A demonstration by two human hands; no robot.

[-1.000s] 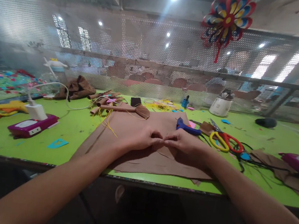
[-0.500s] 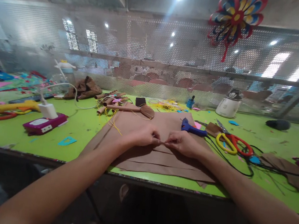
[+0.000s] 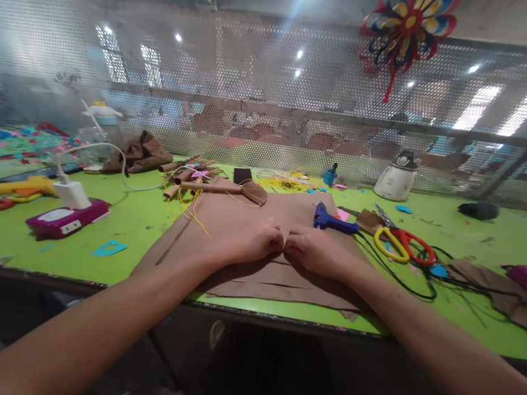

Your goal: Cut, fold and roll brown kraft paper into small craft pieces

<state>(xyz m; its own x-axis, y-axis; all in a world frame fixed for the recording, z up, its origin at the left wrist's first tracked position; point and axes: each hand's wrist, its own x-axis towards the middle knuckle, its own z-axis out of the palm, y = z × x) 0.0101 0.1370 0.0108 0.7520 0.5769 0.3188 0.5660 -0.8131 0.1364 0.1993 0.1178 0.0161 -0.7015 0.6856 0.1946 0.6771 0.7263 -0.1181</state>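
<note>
Brown paper sheets (image 3: 240, 220) lie on the green table in front of me, with straight strips or folded edges along their near side. My left hand (image 3: 262, 240) and my right hand (image 3: 308, 249) meet over the middle of the paper, fingertips nearly touching. Both are closed in a pinch; whatever small thing sits between the fingers is hidden. Just beyond my right hand a blue glue gun (image 3: 333, 220) rests on the paper. Past my left hand lies a rolled brown paper tube with a pleated fan end (image 3: 252, 192) and yellow string (image 3: 193, 210).
To the right are yellow-handled and red-handled scissors (image 3: 416, 247), black cables and brown scraps (image 3: 481, 284). On the left sit a purple power strip (image 3: 67, 220) with a white plug and a yellow glue gun (image 3: 14, 187). A white bottle (image 3: 396, 177) stands by the perforated screen (image 3: 260, 79).
Both hands have drawn closer together, fingers curling inward, so the thin bit seen between the fingertips is now hidden. The view has shifted slightly.
</note>
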